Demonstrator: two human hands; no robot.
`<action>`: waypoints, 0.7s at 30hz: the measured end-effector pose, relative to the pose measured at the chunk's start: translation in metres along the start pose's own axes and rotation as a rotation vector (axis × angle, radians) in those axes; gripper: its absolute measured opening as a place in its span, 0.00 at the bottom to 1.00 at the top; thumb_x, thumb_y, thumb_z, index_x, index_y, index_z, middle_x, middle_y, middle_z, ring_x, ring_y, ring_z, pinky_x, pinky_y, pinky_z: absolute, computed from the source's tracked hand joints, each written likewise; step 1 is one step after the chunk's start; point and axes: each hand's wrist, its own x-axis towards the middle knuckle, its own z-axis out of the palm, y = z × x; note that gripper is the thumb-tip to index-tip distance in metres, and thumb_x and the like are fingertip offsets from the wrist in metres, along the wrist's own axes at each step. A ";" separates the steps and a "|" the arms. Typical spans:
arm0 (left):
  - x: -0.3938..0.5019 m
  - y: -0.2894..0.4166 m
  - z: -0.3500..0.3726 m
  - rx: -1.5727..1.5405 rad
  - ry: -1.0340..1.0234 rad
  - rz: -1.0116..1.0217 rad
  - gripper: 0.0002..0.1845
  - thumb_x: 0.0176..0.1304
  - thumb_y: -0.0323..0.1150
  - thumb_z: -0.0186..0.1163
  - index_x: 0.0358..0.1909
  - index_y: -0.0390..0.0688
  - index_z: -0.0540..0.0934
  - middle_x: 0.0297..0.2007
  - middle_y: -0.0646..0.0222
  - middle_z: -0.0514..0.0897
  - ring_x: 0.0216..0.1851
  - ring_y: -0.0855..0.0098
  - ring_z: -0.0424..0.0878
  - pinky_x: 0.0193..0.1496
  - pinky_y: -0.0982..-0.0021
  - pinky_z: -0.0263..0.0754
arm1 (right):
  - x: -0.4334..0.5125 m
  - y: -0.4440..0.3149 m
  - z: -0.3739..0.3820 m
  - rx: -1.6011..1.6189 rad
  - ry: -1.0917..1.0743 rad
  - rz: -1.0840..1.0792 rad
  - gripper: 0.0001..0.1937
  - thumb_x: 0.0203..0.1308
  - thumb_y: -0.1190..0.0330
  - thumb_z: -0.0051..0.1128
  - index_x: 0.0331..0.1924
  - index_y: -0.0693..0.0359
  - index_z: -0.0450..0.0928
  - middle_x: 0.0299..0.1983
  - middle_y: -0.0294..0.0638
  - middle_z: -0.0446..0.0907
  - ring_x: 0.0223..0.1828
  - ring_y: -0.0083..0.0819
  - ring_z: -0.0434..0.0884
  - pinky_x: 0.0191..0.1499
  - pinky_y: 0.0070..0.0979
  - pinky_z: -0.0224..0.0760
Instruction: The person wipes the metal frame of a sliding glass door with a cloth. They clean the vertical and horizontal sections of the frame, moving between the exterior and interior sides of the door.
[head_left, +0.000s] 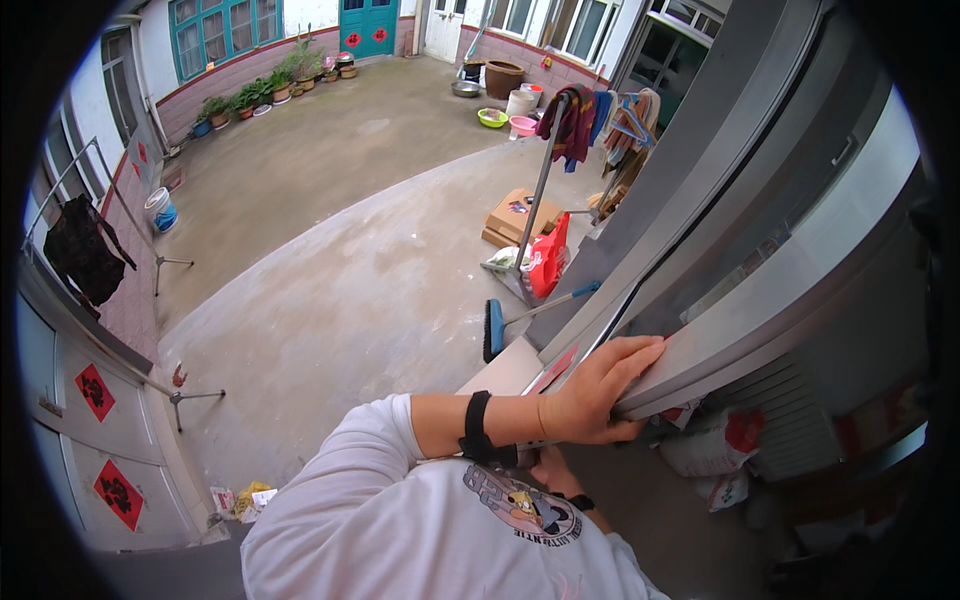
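Note:
My left hand (596, 390) reaches across my chest and grips the pale metal edge of a glazed door (720, 337). Its fingers lie along the outer face, and the thumb is lower down, on the underside of the edge. A black strap (477, 427) circles that wrist. Lower down, my right hand (553, 471) is close to the door's side, near a small metal part (527, 454) that may be a handle or lock. My left forearm and shirt partly hide this hand, so its grip is unclear.
A blue-headed broom (493, 330) leans by the doorway. Cardboard boxes (517, 214), a red bag (550, 259) and a clothes rack post (541, 180) stand beyond it. Sacks (712, 446) lie inside at right. Another rack's foot (177, 397) is at left, near a grey door (112, 450).

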 end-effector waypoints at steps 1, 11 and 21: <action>0.000 0.000 -0.001 -0.008 -0.002 -0.002 0.44 0.44 0.28 0.68 0.66 0.30 0.62 0.59 0.44 0.69 0.57 0.49 0.73 0.59 0.60 0.69 | 0.002 0.004 0.000 0.034 0.020 -0.015 0.18 0.70 0.59 0.48 0.56 0.62 0.71 0.52 0.42 0.78 0.54 0.33 0.78 0.57 0.36 0.75; -0.004 -0.006 0.001 -0.146 0.023 -0.038 0.43 0.43 0.26 0.65 0.67 0.33 0.62 0.60 0.44 0.68 0.58 0.47 0.71 0.62 0.57 0.67 | -0.045 -0.021 0.026 -0.228 0.056 -0.192 0.17 0.64 0.68 0.52 0.54 0.67 0.74 0.46 0.41 0.79 0.49 0.31 0.79 0.52 0.32 0.75; -0.008 -0.006 -0.011 -0.149 -0.053 -0.035 0.45 0.45 0.29 0.67 0.68 0.33 0.61 0.64 0.45 0.65 0.64 0.47 0.67 0.65 0.56 0.63 | -0.127 -0.082 0.159 -0.304 0.078 -0.366 0.23 0.64 0.66 0.53 0.62 0.65 0.68 0.55 0.44 0.74 0.52 0.34 0.79 0.52 0.32 0.76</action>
